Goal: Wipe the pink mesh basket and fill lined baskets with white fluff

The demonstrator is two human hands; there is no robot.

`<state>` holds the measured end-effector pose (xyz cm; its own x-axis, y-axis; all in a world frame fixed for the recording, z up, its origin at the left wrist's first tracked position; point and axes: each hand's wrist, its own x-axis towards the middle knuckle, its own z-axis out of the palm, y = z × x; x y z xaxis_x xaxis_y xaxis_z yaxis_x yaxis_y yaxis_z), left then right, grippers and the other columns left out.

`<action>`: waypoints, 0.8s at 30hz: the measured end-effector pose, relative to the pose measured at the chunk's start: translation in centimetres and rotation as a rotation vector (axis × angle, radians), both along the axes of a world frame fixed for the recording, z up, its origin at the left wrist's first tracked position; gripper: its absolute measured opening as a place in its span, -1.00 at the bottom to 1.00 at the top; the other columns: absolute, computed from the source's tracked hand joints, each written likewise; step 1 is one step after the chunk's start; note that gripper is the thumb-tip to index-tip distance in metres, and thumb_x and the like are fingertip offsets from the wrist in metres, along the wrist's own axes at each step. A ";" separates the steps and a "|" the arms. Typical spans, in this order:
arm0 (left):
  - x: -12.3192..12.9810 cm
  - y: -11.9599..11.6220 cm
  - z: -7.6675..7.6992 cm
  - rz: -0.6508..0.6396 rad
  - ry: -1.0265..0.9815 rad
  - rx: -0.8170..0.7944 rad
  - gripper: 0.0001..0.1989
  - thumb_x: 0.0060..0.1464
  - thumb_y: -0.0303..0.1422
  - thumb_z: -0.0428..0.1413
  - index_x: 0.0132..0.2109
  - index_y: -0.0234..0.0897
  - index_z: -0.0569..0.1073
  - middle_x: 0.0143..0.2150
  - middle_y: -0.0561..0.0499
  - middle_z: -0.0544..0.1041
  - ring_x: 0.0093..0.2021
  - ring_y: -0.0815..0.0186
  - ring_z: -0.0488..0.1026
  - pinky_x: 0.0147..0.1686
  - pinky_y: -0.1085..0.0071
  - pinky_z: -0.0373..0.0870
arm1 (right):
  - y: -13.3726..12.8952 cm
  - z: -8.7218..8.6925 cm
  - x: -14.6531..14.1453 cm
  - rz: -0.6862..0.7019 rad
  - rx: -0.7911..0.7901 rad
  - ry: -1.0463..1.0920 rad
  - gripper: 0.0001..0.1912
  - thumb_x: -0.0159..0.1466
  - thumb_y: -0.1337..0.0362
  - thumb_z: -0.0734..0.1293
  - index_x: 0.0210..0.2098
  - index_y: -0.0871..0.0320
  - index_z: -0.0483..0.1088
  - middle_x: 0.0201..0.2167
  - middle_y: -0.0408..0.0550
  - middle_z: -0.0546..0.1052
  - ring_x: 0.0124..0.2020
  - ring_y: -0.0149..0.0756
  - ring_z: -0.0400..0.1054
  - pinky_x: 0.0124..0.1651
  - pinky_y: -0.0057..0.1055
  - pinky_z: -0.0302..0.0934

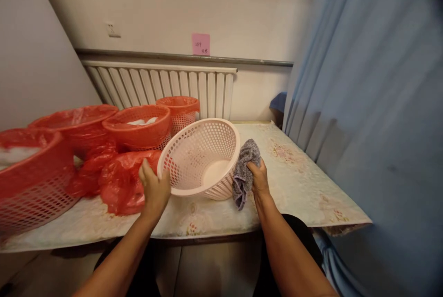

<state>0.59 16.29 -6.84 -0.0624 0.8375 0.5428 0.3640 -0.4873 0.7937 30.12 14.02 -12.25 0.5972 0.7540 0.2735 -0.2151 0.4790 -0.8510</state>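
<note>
A pale pink plastic basket (pixel 197 149) with perforated sides is tilted on the table, its opening turned toward me and to the left. My left hand (pixel 154 191) is at its left rim, with the rim between thumb and fingers. A crumpled grey cloth (pixel 245 172) is gripped in my right hand (pixel 259 177). The cloth lies against the outside of the basket's right wall. Just left of my left hand, a loose red plastic bag (pixel 121 184) rests on the table.
Several bag-lined baskets crowd the left: a near one (pixel 34 191), a wide one (pixel 74 119), one with white material inside (pixel 138 126) and a small one (pixel 180 110). A radiator (pixel 166 82) stands behind the cloth-covered table (pixel 287 181). A blue curtain (pixel 363 103) hangs on the right.
</note>
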 end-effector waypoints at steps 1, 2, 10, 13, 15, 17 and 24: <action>0.1 -0.7 0.3 0.047 0.083 0.118 -0.60 0.26 -0.31 -0.04 0.19 -0.31 0.25 0.21 -0.26 0.36 0.29 -0.01 0.22 0.25 -0.11 0.14 | 0.1 -0.1 0.0 -0.012 -0.001 -0.020 -0.60 0.04 0.27 0.38 -0.10 0.17 0.39 -0.32 -0.15 0.52 -0.34 -0.30 0.38 -0.24 -0.38 0.28; 0.4 -1.5 0.6 0.040 0.192 0.232 -0.61 0.26 -0.30 -0.03 0.19 -0.27 0.28 0.26 -0.23 0.32 0.33 0.00 0.16 0.30 -0.08 0.06 | 0.2 -0.2 -0.1 -0.028 -0.008 -0.041 -0.61 0.04 0.27 0.38 -0.12 0.17 0.39 -0.32 -0.15 0.51 -0.33 -0.30 0.37 -0.24 -0.38 0.27; 4.8 -6.2 1.1 -0.327 0.770 0.195 -0.77 0.22 -0.24 -0.01 -0.08 -0.19 0.47 -0.32 -0.08 0.59 -0.35 0.18 0.55 -0.31 0.34 0.45 | 0.0 -0.1 -0.8 -0.100 -0.087 -0.271 -0.63 0.07 0.24 0.37 -0.11 0.16 0.42 -0.27 -0.12 0.54 -0.28 -0.29 0.37 -0.16 -0.37 0.27; 5.4 -5.5 2.1 -0.154 0.612 0.078 -0.79 0.23 -0.30 -0.06 -0.30 -0.21 0.42 -0.50 0.00 0.49 -0.48 0.25 0.47 -0.40 0.39 0.36 | -0.4 0.5 -0.9 -0.085 -0.093 -0.272 -0.57 0.08 0.21 0.38 -0.04 0.15 0.41 -0.22 -0.09 0.54 -0.24 -0.26 0.40 -0.12 -0.33 0.28; 5.5 -5.0 2.7 -0.131 0.411 0.013 -0.79 0.22 -0.29 -0.07 -0.33 -0.21 0.38 -0.50 0.03 0.47 -0.47 0.29 0.45 -0.40 0.42 0.34 | -0.6 1.2 -0.7 -0.165 -0.106 -0.304 -0.56 0.09 0.20 0.38 -0.03 0.17 0.41 -0.19 -0.05 0.54 -0.19 -0.22 0.40 -0.07 -0.29 0.27; 5.7 -4.7 2.9 -0.168 0.239 -0.049 -0.78 0.21 -0.26 -0.05 -0.37 -0.22 0.35 -0.48 0.06 0.46 -0.46 0.32 0.45 -0.40 0.44 0.34 | -0.8 1.9 -0.4 -0.280 -0.111 -0.366 -0.55 0.10 0.19 0.38 -0.02 0.18 0.41 -0.14 -0.01 0.53 -0.13 -0.18 0.40 0.00 -0.23 0.26; 7.3 -3.6 -0.4 -0.216 -0.119 -0.296 -0.73 0.20 -0.14 -0.02 -0.29 -0.25 0.35 -0.41 0.09 0.43 -0.39 0.32 0.44 -0.38 0.42 0.39 | -0.4 1.3 0.5 -0.575 -0.092 -0.567 -0.42 0.10 0.23 0.38 0.12 0.19 0.34 0.07 0.13 0.46 0.10 -0.07 0.30 0.22 -0.02 0.11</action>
